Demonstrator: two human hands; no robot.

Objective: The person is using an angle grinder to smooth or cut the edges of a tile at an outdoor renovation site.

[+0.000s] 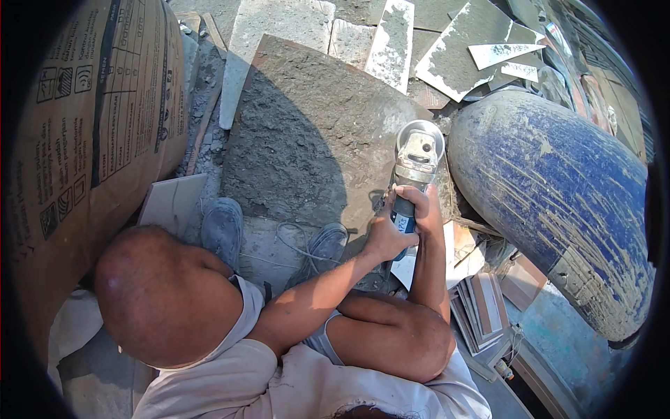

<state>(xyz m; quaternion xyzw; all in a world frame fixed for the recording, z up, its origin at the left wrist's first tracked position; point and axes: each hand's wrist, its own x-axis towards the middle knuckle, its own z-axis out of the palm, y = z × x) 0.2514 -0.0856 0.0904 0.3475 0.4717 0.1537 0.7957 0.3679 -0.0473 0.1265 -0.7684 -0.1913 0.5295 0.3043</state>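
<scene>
An angle grinder [415, 157] with a round metal guard at its top points away from me, above the right part of a rough, cement-coated slab [293, 140]. My left hand [387, 234] grips the grinder's dark body from the left, with the thumb along it. My right hand [422, 206] is closed on the same body from the right, just below the metal head. A thin cable [300, 237] lies on the ground by my shoes. I am squatting, and whether the disc touches the slab I cannot tell.
A large paper cement sack [105, 91] stands at left, beside a leaning tile [171, 202]. A blue, mortar-smeared barrel [544, 195] lies at right. Broken white tile pieces [460, 63] are strewn behind the slab, and stacked tile offcuts [481, 307] sit by my right knee.
</scene>
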